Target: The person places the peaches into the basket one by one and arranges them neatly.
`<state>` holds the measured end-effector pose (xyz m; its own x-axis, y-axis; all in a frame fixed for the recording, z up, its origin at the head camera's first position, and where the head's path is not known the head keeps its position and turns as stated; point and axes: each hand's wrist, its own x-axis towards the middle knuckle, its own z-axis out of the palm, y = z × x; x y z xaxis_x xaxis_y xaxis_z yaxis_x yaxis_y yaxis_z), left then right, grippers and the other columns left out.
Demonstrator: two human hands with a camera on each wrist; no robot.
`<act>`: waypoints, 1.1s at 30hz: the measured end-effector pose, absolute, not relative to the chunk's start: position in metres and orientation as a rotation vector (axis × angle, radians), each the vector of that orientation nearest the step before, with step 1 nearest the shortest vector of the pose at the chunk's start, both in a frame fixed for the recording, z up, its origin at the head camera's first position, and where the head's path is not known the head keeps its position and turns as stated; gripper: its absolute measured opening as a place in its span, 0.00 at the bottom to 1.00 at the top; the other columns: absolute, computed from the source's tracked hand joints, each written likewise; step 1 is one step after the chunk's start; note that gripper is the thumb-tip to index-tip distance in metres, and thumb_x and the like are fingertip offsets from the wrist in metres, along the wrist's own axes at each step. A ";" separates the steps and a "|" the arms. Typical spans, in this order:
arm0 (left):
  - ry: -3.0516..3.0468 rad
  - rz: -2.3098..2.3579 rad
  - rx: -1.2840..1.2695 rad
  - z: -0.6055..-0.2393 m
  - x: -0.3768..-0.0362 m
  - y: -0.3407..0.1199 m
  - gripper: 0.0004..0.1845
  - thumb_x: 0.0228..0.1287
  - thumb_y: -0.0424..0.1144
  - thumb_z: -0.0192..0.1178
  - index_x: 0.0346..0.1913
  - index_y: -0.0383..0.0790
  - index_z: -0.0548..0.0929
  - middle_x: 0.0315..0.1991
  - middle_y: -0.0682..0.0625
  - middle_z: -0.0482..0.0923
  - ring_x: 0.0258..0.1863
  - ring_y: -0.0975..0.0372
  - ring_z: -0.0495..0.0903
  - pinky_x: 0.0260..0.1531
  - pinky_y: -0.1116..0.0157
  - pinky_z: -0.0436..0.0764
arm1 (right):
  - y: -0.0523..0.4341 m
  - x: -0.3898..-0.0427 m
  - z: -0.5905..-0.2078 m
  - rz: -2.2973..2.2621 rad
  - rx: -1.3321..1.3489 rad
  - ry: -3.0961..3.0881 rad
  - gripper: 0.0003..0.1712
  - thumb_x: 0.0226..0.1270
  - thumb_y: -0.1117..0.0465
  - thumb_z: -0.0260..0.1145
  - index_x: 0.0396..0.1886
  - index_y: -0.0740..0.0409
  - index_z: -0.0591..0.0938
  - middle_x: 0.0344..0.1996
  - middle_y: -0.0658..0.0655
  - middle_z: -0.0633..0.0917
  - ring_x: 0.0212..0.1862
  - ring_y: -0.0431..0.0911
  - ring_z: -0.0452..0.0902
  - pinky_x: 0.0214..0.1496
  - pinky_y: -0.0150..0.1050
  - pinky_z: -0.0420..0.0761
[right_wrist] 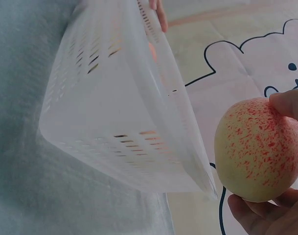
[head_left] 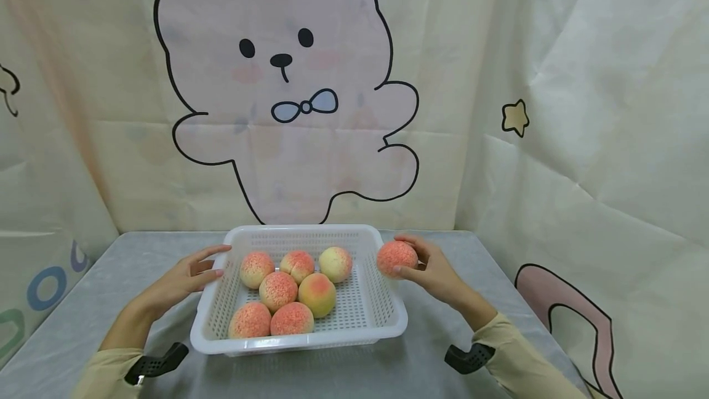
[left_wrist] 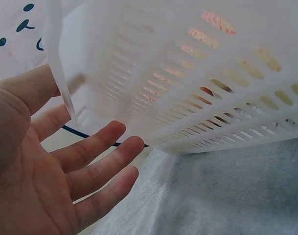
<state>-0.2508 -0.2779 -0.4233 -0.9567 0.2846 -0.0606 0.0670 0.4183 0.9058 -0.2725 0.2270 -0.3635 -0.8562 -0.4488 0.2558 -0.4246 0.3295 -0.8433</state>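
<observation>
The right hand point(head_left: 437, 270) held a peach point(head_left: 396, 258) pinched between thumb and fingertips, just right of centre in the head view and just outside the right rim of the white basket point(head_left: 388, 306). In the right wrist view the peach point(right_wrist: 259, 149) filled the lower right of the frame: round, pale yellow-cream, densely speckled with red-pink flecks that thickened towards its top, with a fingertip on its upper right and the curled fingers point(right_wrist: 251, 215) under it. The left hand point(head_left: 185, 279) lay at the basket's left rim with its fingers straight and relaxed, gripping nothing; the left wrist view showed the spread fingers point(left_wrist: 97, 166) in the lower left, just beside the slotted basket wall point(left_wrist: 197, 83). Seven similar peaches point(head_left: 288, 291) sat inside the basket at lower centre. The basket stood on a grey table point(head_left: 432, 362) before a backdrop printed with a cartoon rabbit point(head_left: 288, 79).
</observation>
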 end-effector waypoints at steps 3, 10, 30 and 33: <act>2.472 1.550 0.301 -0.422 -0.250 -0.277 0.37 0.76 0.47 0.55 0.81 0.43 0.53 0.74 0.26 0.60 0.63 0.46 0.77 0.52 0.47 0.82 | 0.225 -0.271 -0.366 -1.601 -0.868 2.527 0.34 0.64 0.63 0.71 0.70 0.61 0.71 0.61 0.67 0.78 0.51 0.44 0.82 0.51 0.32 0.84; 2.478 1.547 0.322 -0.421 -0.250 -0.276 0.37 0.76 0.47 0.55 0.80 0.43 0.53 0.73 0.25 0.61 0.60 0.48 0.79 0.51 0.49 0.83 | 0.219 -0.268 -0.368 -1.582 -0.887 2.518 0.34 0.64 0.63 0.72 0.69 0.59 0.72 0.61 0.66 0.79 0.50 0.43 0.82 0.50 0.33 0.84; 2.481 1.546 0.258 -0.424 -0.250 -0.277 0.39 0.75 0.48 0.56 0.81 0.44 0.52 0.75 0.26 0.58 0.64 0.43 0.77 0.54 0.43 0.82 | 0.198 -0.260 -0.373 -1.403 -0.924 2.574 0.34 0.62 0.57 0.74 0.66 0.58 0.74 0.58 0.61 0.82 0.52 0.46 0.80 0.52 0.37 0.80; 2.488 1.540 0.278 -0.425 -0.250 -0.277 0.39 0.75 0.48 0.56 0.81 0.43 0.52 0.75 0.25 0.59 0.64 0.42 0.77 0.54 0.42 0.82 | 0.194 -0.259 -0.374 -1.377 -0.933 2.569 0.33 0.62 0.56 0.74 0.66 0.57 0.74 0.57 0.59 0.82 0.52 0.46 0.80 0.54 0.39 0.80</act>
